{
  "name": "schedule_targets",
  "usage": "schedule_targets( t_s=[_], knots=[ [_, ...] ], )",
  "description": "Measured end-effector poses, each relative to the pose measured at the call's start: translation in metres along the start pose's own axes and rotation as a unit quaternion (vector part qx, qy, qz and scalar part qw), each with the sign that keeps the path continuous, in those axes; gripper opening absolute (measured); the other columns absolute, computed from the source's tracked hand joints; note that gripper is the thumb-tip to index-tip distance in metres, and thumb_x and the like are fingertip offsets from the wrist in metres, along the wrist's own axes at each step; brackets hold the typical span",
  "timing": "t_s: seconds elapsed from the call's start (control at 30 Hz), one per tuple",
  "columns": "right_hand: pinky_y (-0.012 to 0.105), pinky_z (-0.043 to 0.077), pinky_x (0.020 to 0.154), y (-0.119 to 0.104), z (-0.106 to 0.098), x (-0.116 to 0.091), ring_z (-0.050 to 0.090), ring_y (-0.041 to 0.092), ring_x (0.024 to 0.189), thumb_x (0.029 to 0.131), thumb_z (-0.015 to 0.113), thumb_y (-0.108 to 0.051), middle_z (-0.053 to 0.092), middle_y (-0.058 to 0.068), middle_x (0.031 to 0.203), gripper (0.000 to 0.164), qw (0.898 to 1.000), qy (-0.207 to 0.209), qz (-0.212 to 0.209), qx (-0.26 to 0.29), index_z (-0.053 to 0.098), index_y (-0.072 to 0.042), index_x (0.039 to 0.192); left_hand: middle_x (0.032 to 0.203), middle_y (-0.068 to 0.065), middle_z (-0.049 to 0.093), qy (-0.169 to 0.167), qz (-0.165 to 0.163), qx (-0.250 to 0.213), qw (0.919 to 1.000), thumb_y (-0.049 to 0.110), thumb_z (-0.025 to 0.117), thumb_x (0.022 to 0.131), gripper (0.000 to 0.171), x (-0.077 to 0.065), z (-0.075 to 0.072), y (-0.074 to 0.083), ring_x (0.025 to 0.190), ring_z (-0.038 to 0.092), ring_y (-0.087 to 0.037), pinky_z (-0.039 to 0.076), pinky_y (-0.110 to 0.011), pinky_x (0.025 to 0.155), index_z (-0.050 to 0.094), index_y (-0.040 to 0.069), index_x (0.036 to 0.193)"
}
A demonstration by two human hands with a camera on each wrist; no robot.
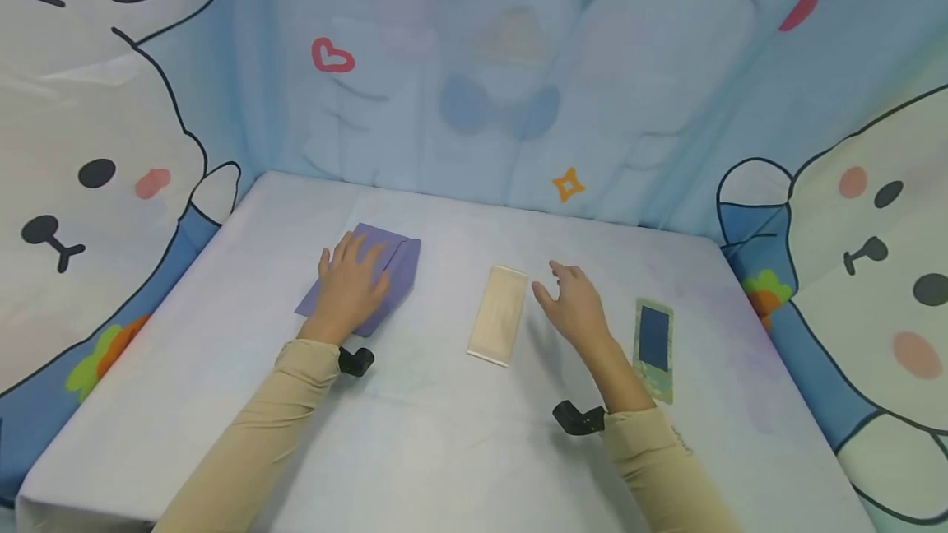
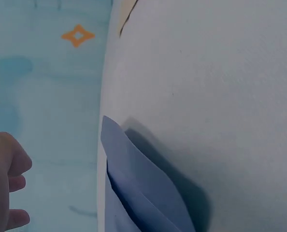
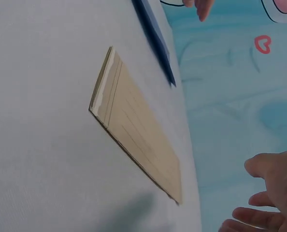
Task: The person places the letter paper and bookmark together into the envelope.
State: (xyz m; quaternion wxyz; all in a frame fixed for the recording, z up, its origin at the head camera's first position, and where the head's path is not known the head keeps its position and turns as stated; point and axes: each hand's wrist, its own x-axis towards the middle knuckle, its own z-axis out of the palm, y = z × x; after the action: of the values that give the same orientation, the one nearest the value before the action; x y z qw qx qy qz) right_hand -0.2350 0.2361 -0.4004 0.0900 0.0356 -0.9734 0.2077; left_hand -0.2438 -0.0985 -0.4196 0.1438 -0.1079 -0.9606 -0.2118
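My left hand (image 1: 346, 293) is over a purple paper piece (image 1: 400, 261), envelope-like with fold lines, at the left of the table. Its fingers are spread, and whether they touch the paper cannot be told. In the left wrist view the purple paper (image 2: 143, 174) has edges lifted off the cloth. Just right of a flat beige rectangular piece (image 1: 499, 315) hovers my right hand (image 1: 576, 307), fingers loosely bent and holding nothing. The right wrist view shows the beige piece (image 3: 141, 133) lying flat, apparently layered at one end, apart from the right hand (image 3: 279, 193).
A green card-like piece (image 1: 671, 344) with a dark blue rectangle lies right of the right forearm, partly covered by it. White cloth covers the table (image 1: 444, 451). A light blue cartoon curtain (image 1: 415, 146) hangs behind and along the sides.
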Motion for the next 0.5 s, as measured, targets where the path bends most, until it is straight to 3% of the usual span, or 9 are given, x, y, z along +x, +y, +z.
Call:
schedule_targets(
  t_s=[0.27,0.5],
  knots=[
    [0.032,0.055,0.069,0.009,0.027,0.003,0.07,0.025,0.088,0.094,0.056,-0.031,0.063,0.019,0.119,0.055,0.989,-0.07,0.101,0.083,0.046,0.003,0.136,0.146,-0.018,0.038,-0.027,-0.015,0.004,0.9995,0.028,0.052,0.093,0.043,-0.007,0.01,-0.017,0.14,0.026,-0.039,0.018,-0.066,0.108,0.052,0.013,0.134],
    [0.028,0.052,0.066,0.014,0.042,0.005,0.068,0.019,0.076,0.093,0.057,-0.033,0.065,0.02,0.113,0.054,0.982,-0.071,0.155,0.083,0.051,0.003,0.133,0.146,-0.019,0.038,-0.037,-0.036,-0.008,0.9986,0.031,0.055,0.091,0.046,-0.012,0.016,-0.028,0.139,0.025,-0.043,0.02,-0.068,0.106,0.052,0.013,0.134]
  ],
)
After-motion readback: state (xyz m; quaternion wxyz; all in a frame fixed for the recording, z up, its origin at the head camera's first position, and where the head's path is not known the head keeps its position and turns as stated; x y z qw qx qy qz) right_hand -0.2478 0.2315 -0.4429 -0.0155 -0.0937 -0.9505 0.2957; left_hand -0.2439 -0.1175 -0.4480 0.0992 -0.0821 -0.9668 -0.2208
